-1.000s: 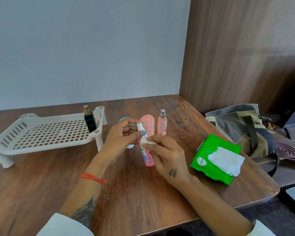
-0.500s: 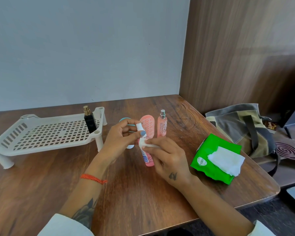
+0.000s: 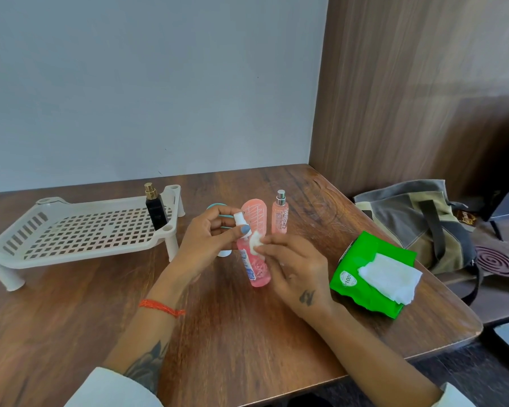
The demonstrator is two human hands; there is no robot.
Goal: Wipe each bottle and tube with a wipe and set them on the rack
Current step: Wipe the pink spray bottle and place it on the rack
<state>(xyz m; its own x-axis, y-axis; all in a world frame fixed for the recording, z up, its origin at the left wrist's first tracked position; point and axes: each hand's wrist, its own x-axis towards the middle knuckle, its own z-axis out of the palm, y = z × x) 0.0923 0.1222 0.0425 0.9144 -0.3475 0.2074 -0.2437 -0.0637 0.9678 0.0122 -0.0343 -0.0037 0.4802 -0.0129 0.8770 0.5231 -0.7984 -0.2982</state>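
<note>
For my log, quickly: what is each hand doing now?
Left hand: grips the pink spray bottle near its top.
Right hand: pinches a wipe against the bottle.

Pink spray bottle [image 3: 254, 265] with white nozzle stands at frame centre, a small white wipe [image 3: 255, 246] pressed on its upper side. Behind it – a pink tube [image 3: 254, 214] and slim pink bottle [image 3: 280, 212], upright. Black perfume bottle [image 3: 155, 211] stands on the white rack [image 3: 80, 233], centre left.
</note>
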